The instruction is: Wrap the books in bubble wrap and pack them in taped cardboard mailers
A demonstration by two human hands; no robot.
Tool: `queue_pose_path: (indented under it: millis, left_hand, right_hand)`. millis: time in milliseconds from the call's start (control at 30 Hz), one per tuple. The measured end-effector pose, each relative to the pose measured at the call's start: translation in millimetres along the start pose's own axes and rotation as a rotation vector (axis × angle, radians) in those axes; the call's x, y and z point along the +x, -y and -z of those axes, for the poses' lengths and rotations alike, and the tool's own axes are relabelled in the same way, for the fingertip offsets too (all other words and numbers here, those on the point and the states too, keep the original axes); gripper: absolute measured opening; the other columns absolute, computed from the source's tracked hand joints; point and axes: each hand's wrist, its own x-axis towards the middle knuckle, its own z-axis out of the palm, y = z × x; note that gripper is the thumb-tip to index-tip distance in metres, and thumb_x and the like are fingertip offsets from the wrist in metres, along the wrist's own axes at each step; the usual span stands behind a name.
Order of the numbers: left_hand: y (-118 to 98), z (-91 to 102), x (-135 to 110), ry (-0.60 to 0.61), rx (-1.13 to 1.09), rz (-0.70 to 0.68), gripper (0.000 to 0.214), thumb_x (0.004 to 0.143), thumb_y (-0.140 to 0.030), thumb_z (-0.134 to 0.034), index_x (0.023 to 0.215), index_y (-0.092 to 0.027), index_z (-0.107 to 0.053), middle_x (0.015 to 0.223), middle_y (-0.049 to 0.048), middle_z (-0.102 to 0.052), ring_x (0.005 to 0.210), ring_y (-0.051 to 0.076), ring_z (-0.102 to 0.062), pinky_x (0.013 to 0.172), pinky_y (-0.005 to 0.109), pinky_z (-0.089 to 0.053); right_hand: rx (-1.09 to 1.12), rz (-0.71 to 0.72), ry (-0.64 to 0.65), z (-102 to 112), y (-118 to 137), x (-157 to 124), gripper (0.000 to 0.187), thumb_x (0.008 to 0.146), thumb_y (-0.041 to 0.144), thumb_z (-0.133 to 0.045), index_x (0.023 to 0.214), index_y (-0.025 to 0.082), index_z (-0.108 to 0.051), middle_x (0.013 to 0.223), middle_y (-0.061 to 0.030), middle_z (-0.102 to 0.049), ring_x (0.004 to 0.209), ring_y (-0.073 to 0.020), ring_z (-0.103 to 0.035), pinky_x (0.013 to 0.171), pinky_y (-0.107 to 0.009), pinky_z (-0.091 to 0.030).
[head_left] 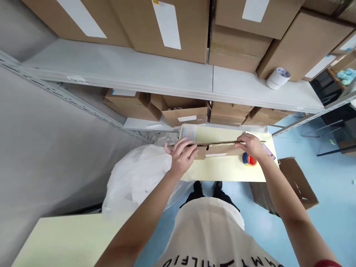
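A flat, folded cardboard box [222,150] stands on edge over the pale yellow table [219,171], with a white label on the side facing me. My left hand [182,154] grips its left end, fingers bent over the top edge. At the other end, my right hand [251,144] pinches the top edge between thumb and fingers. Just below my right hand lies a blue and red tape roll [250,160] on the table. A phone [268,151] shows partly behind my right wrist.
Metal shelves [139,72] with cardboard boxes [178,33] rise ahead. White tape rolls [278,78] stand on the upper shelf. A large white plastic bag [136,178] bulges at the left. An open carton [299,181] sits on the floor at right. Another table [63,241] is at lower left.
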Motion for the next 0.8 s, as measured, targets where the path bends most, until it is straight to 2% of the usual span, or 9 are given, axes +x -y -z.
queue_pose_path:
  millis: [100,233,400,500,567,667,700,733,800]
  left_hand:
    - [-2.2,-4.0,-1.4,-0.025,0.017,0.024,0.018,0.084,-0.042,-0.067,0.074,-0.027,-0.07,0.096,0.0065,-0.07,0.116,0.03,-0.058,0.116,0.057,-0.013]
    - [-10.0,-4.8,-2.3,-0.042,0.106,0.06,0.026,0.082,-0.048,-0.068,0.068,-0.026,-0.066,0.099,0.0077,-0.067,0.119,0.031,-0.053,0.113,0.055,-0.012]
    - [-19.5,2.9,-5.0,0.008,0.156,0.038,0.039,0.072,-0.062,-0.07,0.064,-0.024,-0.062,0.095,0.0096,-0.059,0.107,0.031,-0.052,0.103,0.051,-0.027]
    - [-24.5,7.5,-7.8,0.063,0.089,-0.016,0.047,0.072,-0.067,-0.064,0.059,-0.023,-0.055,0.086,0.008,-0.054,0.094,0.027,-0.052,0.096,0.048,-0.035]
    - [-27.2,7.1,-9.2,0.056,0.033,-0.014,0.043,0.079,-0.059,-0.059,0.058,-0.022,-0.052,0.084,0.0072,-0.052,0.091,0.026,-0.052,0.094,0.047,-0.038]
    - [-26.8,-0.3,-9.4,-0.082,0.008,0.192,0.016,0.08,-0.037,-0.061,0.08,-0.022,-0.06,0.103,0.01,-0.054,0.11,0.027,-0.052,0.1,0.047,-0.038]
    - [-25.3,-4.1,-8.9,-0.132,-0.018,0.294,0.021,0.077,-0.031,-0.063,0.095,-0.022,-0.061,0.113,0.0114,-0.053,0.117,0.028,-0.049,0.102,0.047,-0.039]
    - [-23.3,-7.9,-8.0,-0.161,-0.072,0.395,0.038,0.073,-0.027,-0.064,0.11,-0.022,-0.057,0.122,0.0125,-0.051,0.122,0.028,-0.048,0.102,0.047,-0.04]
    - [-19.6,-14.1,-5.3,-0.12,-0.248,0.567,0.061,0.068,-0.02,-0.062,0.127,-0.022,-0.046,0.13,0.0133,-0.05,0.122,0.027,-0.05,0.1,0.044,-0.044]
  right_hand:
    - [0.035,-0.008,0.072,9.5,-0.4,8.5,0.036,0.092,0.052,-0.054,0.099,0.02,-0.069,0.097,-0.01,-0.072,0.086,-0.0244,-0.066,0.074,-0.032,-0.048]
    - [0.067,-0.052,0.203,22.4,-8.7,20.0,0.033,0.096,0.045,-0.046,0.099,0.023,-0.071,0.096,-0.0059,-0.074,0.083,-0.0212,-0.068,0.071,-0.029,-0.048]
    - [-0.118,-0.06,0.342,27.0,-29.7,34.0,0.024,0.091,0.038,-0.056,0.077,0.025,-0.071,0.08,-0.004,-0.074,0.071,-0.0198,-0.067,0.059,-0.027,-0.043]
    - [-0.203,-0.074,0.285,25.5,-38.2,42.3,0.029,0.093,0.034,-0.052,0.071,0.023,-0.067,0.073,-0.0063,-0.072,0.07,-0.0213,-0.067,0.057,-0.028,-0.041]
    - [-0.21,-0.143,0.218,25.1,-42.0,46.6,0.03,0.095,0.033,-0.049,0.074,0.022,-0.067,0.074,-0.0084,-0.073,0.072,-0.0223,-0.068,0.058,-0.028,-0.041]
    - [-0.186,-0.208,0.177,24.6,-47.1,48.5,0.033,0.096,0.033,-0.046,0.075,0.021,-0.067,0.078,-0.0112,-0.074,0.074,-0.0239,-0.07,0.061,-0.029,-0.044]
    - [-0.181,-0.215,0.174,23.9,-48.5,47.7,0.033,0.096,0.033,-0.046,0.075,0.02,-0.067,0.079,-0.0124,-0.074,0.075,-0.0251,-0.071,0.062,-0.03,-0.045]
    - [-0.183,-0.227,0.172,22.7,-49.5,46.4,0.032,0.096,0.033,-0.046,0.076,0.019,-0.068,0.081,-0.0139,-0.075,0.078,-0.0265,-0.071,0.063,-0.031,-0.046]
    - [-0.197,-0.273,0.155,19.2,-49.8,42.8,0.03,0.096,0.031,-0.047,0.082,0.018,-0.069,0.087,-0.0172,-0.075,0.084,-0.0296,-0.072,0.067,-0.033,-0.047]
